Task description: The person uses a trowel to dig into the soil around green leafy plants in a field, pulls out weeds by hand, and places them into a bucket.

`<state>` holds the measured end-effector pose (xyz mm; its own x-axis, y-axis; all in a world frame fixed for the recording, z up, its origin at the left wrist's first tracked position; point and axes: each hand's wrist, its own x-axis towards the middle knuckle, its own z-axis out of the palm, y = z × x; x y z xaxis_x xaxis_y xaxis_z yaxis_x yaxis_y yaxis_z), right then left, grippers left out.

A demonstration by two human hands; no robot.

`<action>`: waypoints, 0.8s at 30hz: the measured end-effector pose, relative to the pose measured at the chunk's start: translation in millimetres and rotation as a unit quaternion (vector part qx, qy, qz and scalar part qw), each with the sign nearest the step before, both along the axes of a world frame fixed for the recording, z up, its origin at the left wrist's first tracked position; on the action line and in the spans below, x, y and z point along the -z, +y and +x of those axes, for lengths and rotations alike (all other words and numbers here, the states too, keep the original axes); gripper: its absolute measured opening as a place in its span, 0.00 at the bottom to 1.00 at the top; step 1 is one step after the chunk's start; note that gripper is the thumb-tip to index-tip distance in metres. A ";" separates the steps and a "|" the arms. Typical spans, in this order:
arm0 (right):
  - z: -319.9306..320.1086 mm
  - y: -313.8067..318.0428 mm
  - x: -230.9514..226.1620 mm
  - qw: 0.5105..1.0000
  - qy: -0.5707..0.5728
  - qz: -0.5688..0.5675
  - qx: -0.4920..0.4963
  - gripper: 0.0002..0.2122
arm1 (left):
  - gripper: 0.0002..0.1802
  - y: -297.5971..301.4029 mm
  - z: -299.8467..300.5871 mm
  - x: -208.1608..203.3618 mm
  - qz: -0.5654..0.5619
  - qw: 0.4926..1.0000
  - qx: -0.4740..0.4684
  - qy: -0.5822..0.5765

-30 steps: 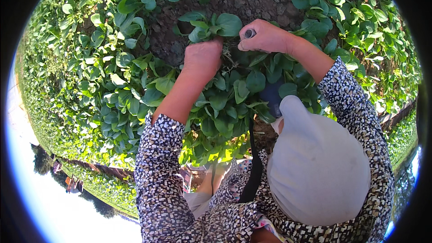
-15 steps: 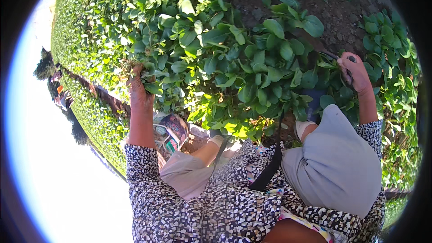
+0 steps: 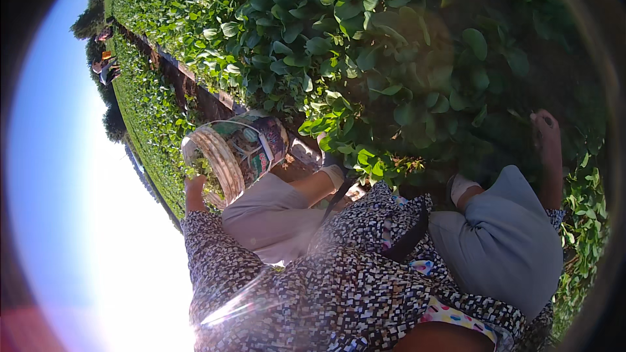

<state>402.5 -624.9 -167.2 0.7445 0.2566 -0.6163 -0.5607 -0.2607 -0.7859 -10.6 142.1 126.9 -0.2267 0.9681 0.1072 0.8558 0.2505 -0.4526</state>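
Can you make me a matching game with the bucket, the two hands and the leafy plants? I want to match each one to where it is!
Things:
1. left hand
2. right hand
3. bucket
4. leafy plants

Places:
A. fills the top of the picture, in rows
B. at the bucket's open rim, on the left
C. lies tipped on its side near the person's knee
D. reaching into dark leaves on the right

Pairs: 1-B, 2-D, 3-C, 4-A

One head-worn fisheye view, tilted steeply; looks down close over patterned sleeves (image 3: 261,287); sky fills the left frame.
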 end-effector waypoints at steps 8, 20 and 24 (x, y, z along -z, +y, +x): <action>1.1 1.7 -17.6 0.999 0.021 -0.026 -0.002 0.15 | 0.22 -52.6 241.4 92.4 -0.142 0.833 0.521 -0.118; -9.1 10.4 -26.0 0.999 0.016 -0.023 -0.017 0.14 | 0.21 38.0 343.2 302.0 -0.209 0.829 0.515 -0.068; -11.7 10.7 -34.0 0.999 0.013 -0.035 -0.021 0.14 | 0.16 8.3 360.7 297.9 -0.222 0.773 0.544 0.239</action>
